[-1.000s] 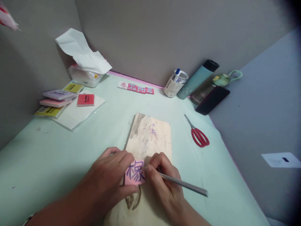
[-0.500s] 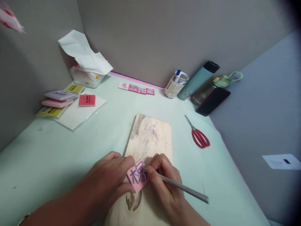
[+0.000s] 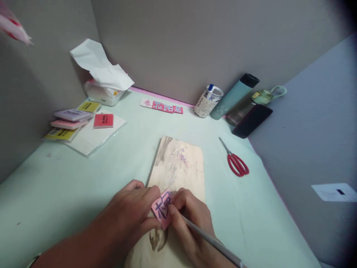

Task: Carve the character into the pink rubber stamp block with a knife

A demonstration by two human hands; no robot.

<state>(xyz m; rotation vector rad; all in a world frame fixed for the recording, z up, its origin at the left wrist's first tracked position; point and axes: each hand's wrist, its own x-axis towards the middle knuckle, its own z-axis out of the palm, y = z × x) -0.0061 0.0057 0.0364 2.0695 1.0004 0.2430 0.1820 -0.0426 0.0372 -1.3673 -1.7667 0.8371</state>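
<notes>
1. Here's the left grip (image 3: 136,206), pinching a pink square (image 3: 161,211) between thumb and fingers; the square sits aslant above the pale board (image 3: 182,167), a purple character on its face.
2. And the right grip (image 3: 192,223), wrapped round a slim silver tool (image 3: 212,242); its front end is right at the square, though the fingers cover the tip, so contact I cannot tell.
3. Containers now: an open can (image 3: 203,106) at the back of the worktop (image 3: 111,167), a blue-capped pen (image 3: 210,90) poking out; whatever lies deeper is behind its wall.
4. Back left, a tissue pack (image 3: 104,93), white tissues (image 3: 104,70) spilling from the top.
5. Beside the can, a teal bottle (image 3: 234,97), contents unseen; a dark phone (image 3: 252,121) partly hides the green-lidded bottle (image 3: 261,96).
6. Fingers mask the character's right part; a red-and-white item (image 3: 13,26) is cut off top left.
</notes>
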